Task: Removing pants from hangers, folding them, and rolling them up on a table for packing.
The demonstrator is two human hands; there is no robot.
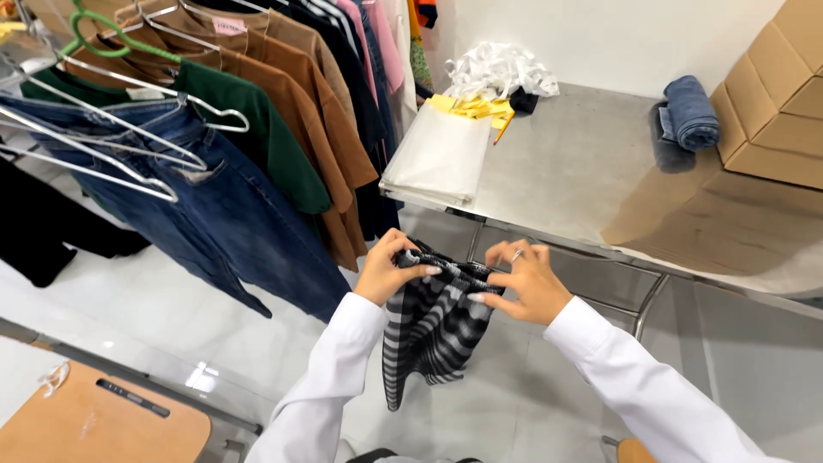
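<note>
White walls and a pale glossy floor [154, 317] frame the workspace. Steel bench [566, 171] runs across the upper right, its surface dull grey.

On the bench: a flat stack of folded white sheets [437, 159] at the near left corner, overhanging the edge slightly; behind it yellow paper slips [471, 106], a crumpled heap of white strips [497, 69] and a small black item [523, 101]. Rolled blue denim [690, 111] lies near the far right, just beside stacked cardboard boxes [771, 94].

Left side: a clothes rail with garments on wire hangers [103, 141] and one green hanger [103, 39]. Blue jeans [223, 214] hang foremost, then a green top [257, 129], brown tops [317, 111] and darker pieces behind.

Centre, in front of the bench edge and above the floor: a black-and-white striped garment [433, 330], held in the air. Left hand [390, 270] pinches its upper edge, fingers curled closed on the fabric. Right hand [523, 283] grips the same edge at the other side, fingers closed on it; a ring shows on one finger. Both arms wear white sleeves [343, 369]. Fabric is bunched between the hands and hangs down loosely below them.

Lower left corner: a rounded wooden board [94, 424]
</note>
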